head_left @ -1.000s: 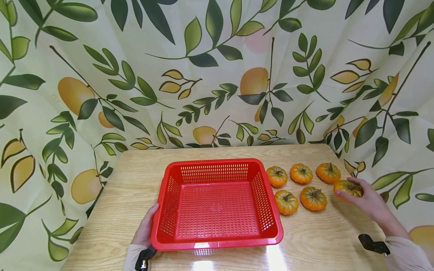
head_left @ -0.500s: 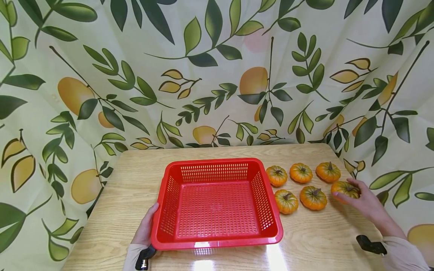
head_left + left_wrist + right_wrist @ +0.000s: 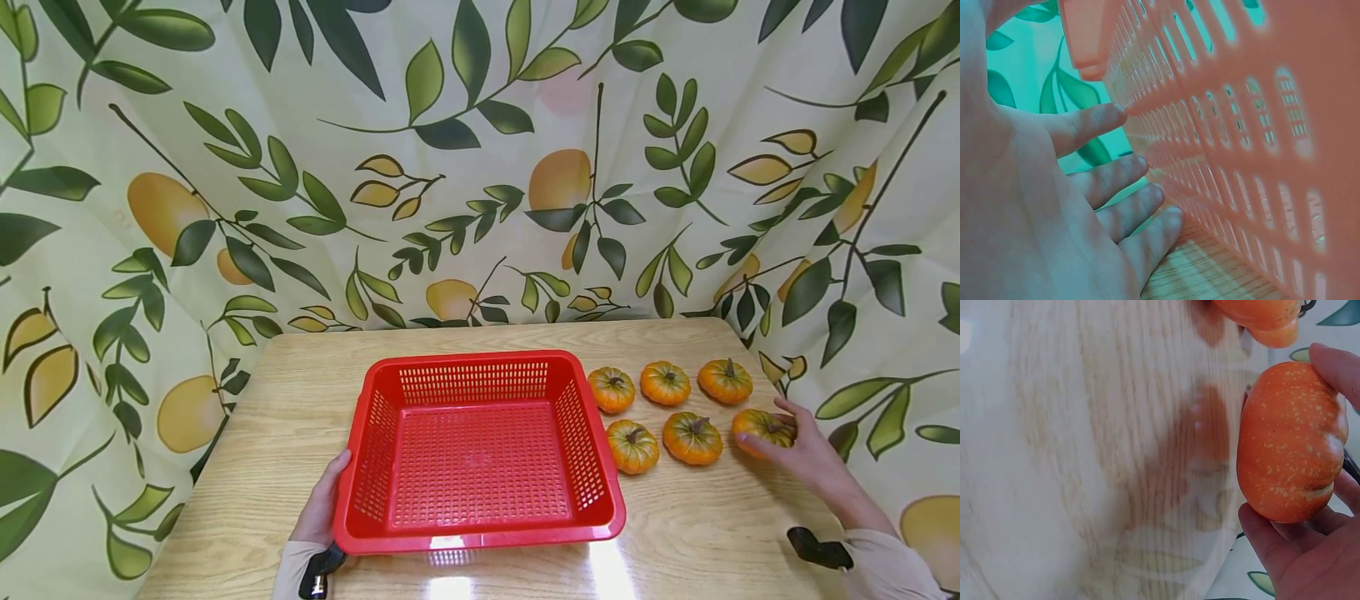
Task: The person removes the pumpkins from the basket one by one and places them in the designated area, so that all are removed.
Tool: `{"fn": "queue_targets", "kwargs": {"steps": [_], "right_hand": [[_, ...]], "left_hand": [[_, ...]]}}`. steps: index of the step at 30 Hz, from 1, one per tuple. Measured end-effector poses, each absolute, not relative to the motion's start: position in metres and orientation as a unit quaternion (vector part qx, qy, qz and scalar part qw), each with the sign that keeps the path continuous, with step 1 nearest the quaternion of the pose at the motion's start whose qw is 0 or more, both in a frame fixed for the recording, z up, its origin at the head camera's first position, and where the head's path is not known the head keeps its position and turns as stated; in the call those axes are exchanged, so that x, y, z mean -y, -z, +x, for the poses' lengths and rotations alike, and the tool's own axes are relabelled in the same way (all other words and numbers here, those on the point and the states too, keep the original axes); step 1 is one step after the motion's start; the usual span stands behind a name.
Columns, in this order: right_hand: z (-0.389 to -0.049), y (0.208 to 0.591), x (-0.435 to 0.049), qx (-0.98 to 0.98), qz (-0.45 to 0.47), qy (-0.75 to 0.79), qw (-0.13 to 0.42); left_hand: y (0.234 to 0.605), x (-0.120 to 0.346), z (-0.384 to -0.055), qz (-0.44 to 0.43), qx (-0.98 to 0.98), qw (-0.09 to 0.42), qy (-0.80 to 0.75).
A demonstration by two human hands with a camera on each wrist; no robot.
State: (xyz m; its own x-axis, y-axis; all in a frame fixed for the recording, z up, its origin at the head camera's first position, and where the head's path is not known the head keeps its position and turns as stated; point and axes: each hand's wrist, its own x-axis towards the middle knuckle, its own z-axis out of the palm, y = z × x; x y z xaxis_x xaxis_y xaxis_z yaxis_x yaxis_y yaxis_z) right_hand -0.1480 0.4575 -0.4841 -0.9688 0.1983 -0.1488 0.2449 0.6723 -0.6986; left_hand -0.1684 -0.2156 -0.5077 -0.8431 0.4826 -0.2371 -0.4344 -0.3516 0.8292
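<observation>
In the head view, my left hand (image 3: 322, 500) is at the left side of a red plastic basket (image 3: 480, 537) with slotted walls. The left wrist view shows this hand's fingers (image 3: 1116, 178) nearly straight, their tips against the basket wall (image 3: 1210, 137). At the right of the table, my right hand (image 3: 813, 454) holds a small orange pumpkin (image 3: 761, 425) between thumb and fingers. Up close, the pumpkin (image 3: 1291, 444) has pale speckles, and the right hand (image 3: 1316, 550) grips it from both ends. Whether its underside touches the table is hard to tell.
Several more pumpkins (image 3: 693, 439) stand in two rows between the basket and my right hand. Nothing lies inside the basket. The wooden table (image 3: 315, 367) ends at a leaf-patterned cloth (image 3: 480, 208) at the back and sides.
My right hand and the pumpkin in it have shifted slightly left and a little nearer to me, ending beside the front row. The left hand and basket have stayed put.
</observation>
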Motion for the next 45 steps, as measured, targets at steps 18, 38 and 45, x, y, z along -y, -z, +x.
{"fn": "queue_targets", "kwargs": {"steps": [18, 38, 45], "right_hand": [[-0.149, 0.494, -0.462, -0.909, 0.132, 0.392, 0.045], [-0.154, 0.500, -0.462, -0.908, 0.141, 0.393, 0.040], [-0.153, 0.501, -0.461, -0.913, 0.132, 0.385, 0.017]], "left_hand": [[0.509, 0.216, -0.168, 0.018, -0.491, 0.278, -0.825], [0.509, 0.217, -0.168, 0.011, -0.500, 0.273, -0.822], [0.509, 0.216, -0.168, 0.010, -0.504, 0.272, -0.819]]}}
